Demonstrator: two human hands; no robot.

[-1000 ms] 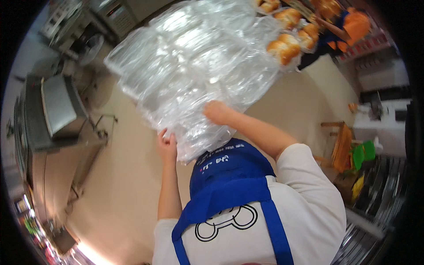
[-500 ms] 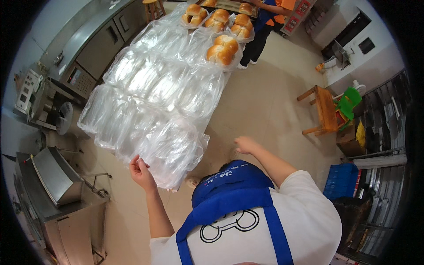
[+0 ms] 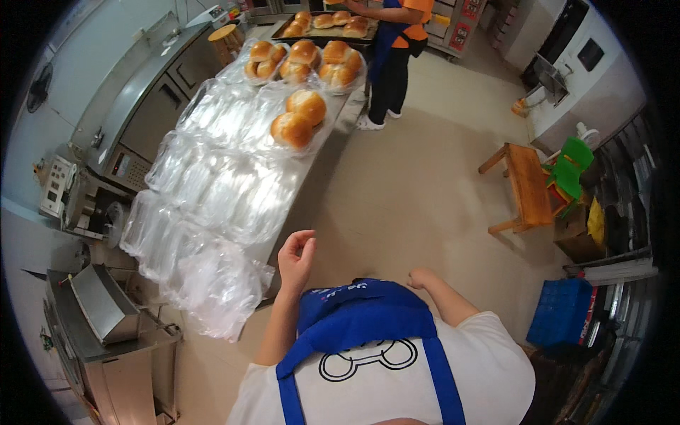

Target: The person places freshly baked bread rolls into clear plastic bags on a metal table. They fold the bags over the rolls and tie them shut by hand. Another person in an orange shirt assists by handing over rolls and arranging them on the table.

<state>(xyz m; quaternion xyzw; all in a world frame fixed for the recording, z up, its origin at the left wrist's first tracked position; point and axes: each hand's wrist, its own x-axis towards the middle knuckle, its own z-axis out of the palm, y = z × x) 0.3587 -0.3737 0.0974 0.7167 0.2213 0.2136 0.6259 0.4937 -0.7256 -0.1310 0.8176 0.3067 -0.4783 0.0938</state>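
Note:
My left hand [image 3: 296, 258] is raised beside the table's near right edge, fingers loosely bent and thumb apart, with nothing seen in it. Lower and to the right, my right hand [image 3: 423, 278] hangs over the floor, its fingers curled in and nothing showing in them. Clear plastic bags [image 3: 230, 180] lie in overlapping rows along the metal table [image 3: 329, 152]. A crumpled heap of bags [image 3: 219, 287] droops over its near end. Golden bread buns [image 3: 297, 119] rest on the bags, with more clusters of buns [image 3: 340, 65] in a row behind.
A dark baking tray [image 3: 283, 30] of buns sits at the table's far end, where a co-worker in orange and blue [image 3: 394, 57] stands. Right are a wooden table [image 3: 523, 185], green chair [image 3: 569, 164] and blue crate [image 3: 559, 312]. A steel machine [image 3: 106, 304] stands left.
My left hand has moved from the bags' near edge to the right, off the table. My right hand has lowered. The view has shifted, bringing the far tray into fuller sight.

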